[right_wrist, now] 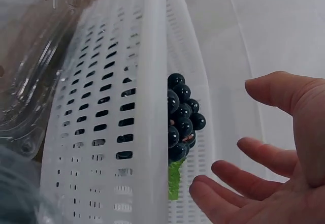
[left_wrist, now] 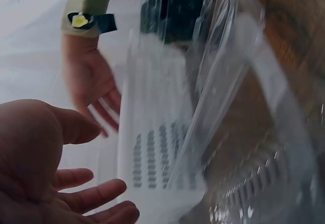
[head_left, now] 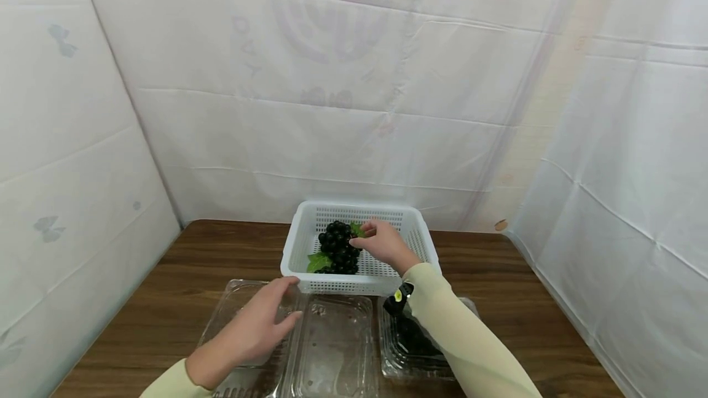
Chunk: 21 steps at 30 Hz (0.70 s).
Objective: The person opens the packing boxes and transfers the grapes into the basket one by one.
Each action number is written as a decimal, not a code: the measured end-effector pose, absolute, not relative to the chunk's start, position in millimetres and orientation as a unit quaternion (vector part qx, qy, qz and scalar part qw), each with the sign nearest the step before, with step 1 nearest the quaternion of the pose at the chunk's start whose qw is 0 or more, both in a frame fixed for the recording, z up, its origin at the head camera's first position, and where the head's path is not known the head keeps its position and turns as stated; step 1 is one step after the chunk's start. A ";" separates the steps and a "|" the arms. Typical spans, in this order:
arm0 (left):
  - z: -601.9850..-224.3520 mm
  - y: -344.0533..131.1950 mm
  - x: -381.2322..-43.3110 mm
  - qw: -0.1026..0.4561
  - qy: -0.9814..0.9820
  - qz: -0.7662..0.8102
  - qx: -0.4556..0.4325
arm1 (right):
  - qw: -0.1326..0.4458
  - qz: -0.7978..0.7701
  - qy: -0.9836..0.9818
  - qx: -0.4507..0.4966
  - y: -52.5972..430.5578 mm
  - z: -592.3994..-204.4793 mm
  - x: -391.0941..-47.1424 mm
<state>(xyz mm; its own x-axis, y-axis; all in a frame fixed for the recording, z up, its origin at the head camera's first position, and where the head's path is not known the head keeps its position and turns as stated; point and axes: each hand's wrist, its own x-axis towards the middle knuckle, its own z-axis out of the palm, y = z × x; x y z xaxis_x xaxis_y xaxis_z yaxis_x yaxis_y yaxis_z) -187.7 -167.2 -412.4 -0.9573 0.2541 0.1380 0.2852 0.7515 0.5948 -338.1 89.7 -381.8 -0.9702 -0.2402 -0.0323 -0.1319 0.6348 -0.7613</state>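
Note:
A white perforated basket (head_left: 343, 287) holds bunches of dark grapes (head_left: 335, 239) with green leaves (head_left: 319, 261). Over the basket is my right hand (head_left: 384, 245), its fingertips close beside the grapes. In the right wrist view, that hand's (right_wrist: 264, 178) fingers are spread and loosely bent, with a gap between them and the grapes (right_wrist: 183, 120). My left hand (head_left: 257, 327) hovers over the clear plastic container at the front left, index finger close to the basket's near left corner. Nothing is in its grasp; the left wrist view shows its fingers (left_wrist: 91, 196) relaxed.
An open clear plastic clamshell (head_left: 334, 349) lies in front of the basket on the brown wooden table (head_left: 182, 287). To its right, partly under my right forearm, another clear box (head_left: 395, 361) has dark grapes inside. White sheeting (head_left: 354, 140) encloses the back and sides.

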 end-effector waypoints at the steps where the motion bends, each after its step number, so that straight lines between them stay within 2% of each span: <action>1: -413.7 -163.1 -187.6 0.021 -0.933 -0.327 -0.148 | 0.061 -0.414 0.902 -0.108 90.7 -381.4 -335.7; 11: -422.8 -128.3 -190.7 -0.014 -0.897 -0.376 -0.230 | 0.050 -0.411 0.894 -0.174 109.3 -382.3 -303.9; 21: -431.7 -100.3 -190.6 -0.096 -0.847 -0.462 -0.245 | 0.046 -0.389 0.879 -0.270 143.5 -388.1 -266.0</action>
